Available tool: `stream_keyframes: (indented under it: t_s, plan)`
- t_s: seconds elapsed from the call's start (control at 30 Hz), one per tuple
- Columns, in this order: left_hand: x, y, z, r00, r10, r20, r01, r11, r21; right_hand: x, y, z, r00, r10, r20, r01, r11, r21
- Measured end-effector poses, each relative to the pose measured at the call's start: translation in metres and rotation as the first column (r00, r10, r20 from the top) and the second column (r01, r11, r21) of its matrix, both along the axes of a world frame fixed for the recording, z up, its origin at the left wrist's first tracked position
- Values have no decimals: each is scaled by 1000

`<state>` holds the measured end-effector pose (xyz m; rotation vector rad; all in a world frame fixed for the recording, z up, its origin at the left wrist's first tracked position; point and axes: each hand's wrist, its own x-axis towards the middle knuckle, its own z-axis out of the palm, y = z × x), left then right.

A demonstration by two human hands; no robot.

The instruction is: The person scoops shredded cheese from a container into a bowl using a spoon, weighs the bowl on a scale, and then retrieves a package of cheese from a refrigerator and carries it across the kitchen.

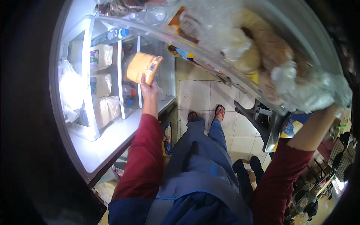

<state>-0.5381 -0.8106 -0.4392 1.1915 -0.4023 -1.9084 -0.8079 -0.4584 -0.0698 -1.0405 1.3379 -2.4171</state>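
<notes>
My left hand (149,88) is closed on the lower edge of an orange-yellow packet (141,67) with a barcode on its side. It holds the packet up in front of the lit fridge interior, beside shelf compartments. Just left of it lie a bottle with a red cap (128,90) and several white jugs (100,85). My right hand (336,109) is at the far right, by the outer end of the open fridge door. Clear plastic bags (300,88) cover it, so its fingers are hidden.
Bulging bags fill the door shelf (221,69). A white frame marked "Pull-out" (90,75) and a bright plastic bag (69,90) are at left. Tiled floor (195,93) lies between fridge and door. Another person's feet (243,165) show near my right sleeve.
</notes>
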Motion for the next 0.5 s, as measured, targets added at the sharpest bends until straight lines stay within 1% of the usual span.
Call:
stream_keyframes:
  t_s: [0.07,0.13,0.17,0.2,0.27,0.3,0.37,0.4,0.43,0.47,0.5]
  plan:
    - [-1,43,11,987,-126,-97,124,992,-29,-9,19,-2,999,-33,34,32,999,13]
    - [17,74,0,934,-338,-114,342,940,16,-14,38,-2,993,-111,48,109,993,52]
    - [23,95,6,906,-393,-154,408,910,78,-4,31,1,986,-162,49,158,985,73]
    - [34,111,5,888,-449,-100,459,877,141,10,25,4,976,-212,46,208,974,84]
    - [58,139,10,819,-572,-47,564,786,255,35,17,9,954,-298,39,293,952,88]
    - [71,150,13,770,-637,-39,614,723,317,47,13,10,943,-329,42,325,942,85]
    - [93,171,26,568,-822,47,751,540,380,76,11,13,926,-373,62,369,926,76]
    - [102,183,24,491,-869,65,793,476,380,80,27,15,917,-390,78,386,920,69]
    - [109,194,28,468,-882,51,813,453,367,100,21,24,901,-427,71,423,904,69]
    - [116,203,30,420,-907,-38,828,366,424,108,20,14,899,-436,-41,438,896,74]
    - [124,210,31,370,-921,-125,836,271,478,120,19,12,873,-477,-101,487,852,193]
